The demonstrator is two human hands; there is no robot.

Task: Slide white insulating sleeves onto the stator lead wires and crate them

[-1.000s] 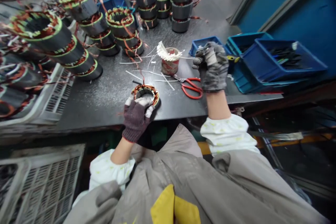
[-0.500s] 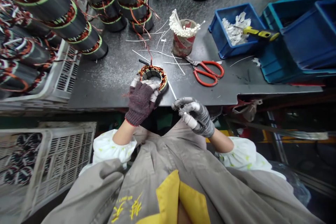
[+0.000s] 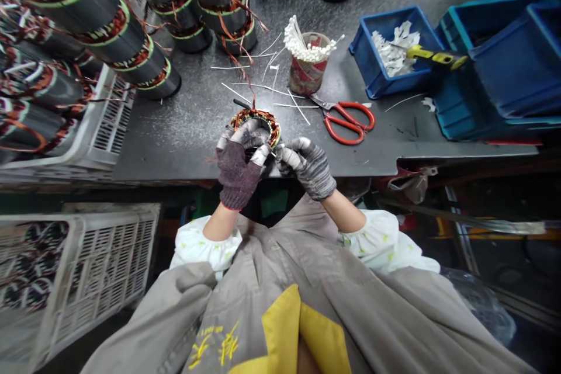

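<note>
A motor stator [image 3: 274, 124] with copper windings and a pale green rim stands near the front edge of the dark table. My left hand [image 3: 239, 166], in a maroon glove with whitened fingertips, grips its near side, some fingers reaching into the bore. At the stator's right near rim is my right hand [image 3: 309, 165], in a grey glove, fingers pinched together on a white cable tie that is mostly hidden. Copper leads and a black sleeve [image 3: 242, 104] stick out at the stator's far side.
Behind the stator stands a cup [image 3: 307, 73] of white cable ties, with loose ties around it. Red-handled scissors [image 3: 344, 137] lie to the right. A blue bin [image 3: 372, 79] holds white pieces and a yellow-black tool [image 3: 433, 57]. Stacked stators [image 3: 160, 79] rise at left.
My right hand has moved up and left from the table edge to the stator's rim. The white tie that stretched between them is now mostly covered. My left fingers have shifted over the bore.
</note>
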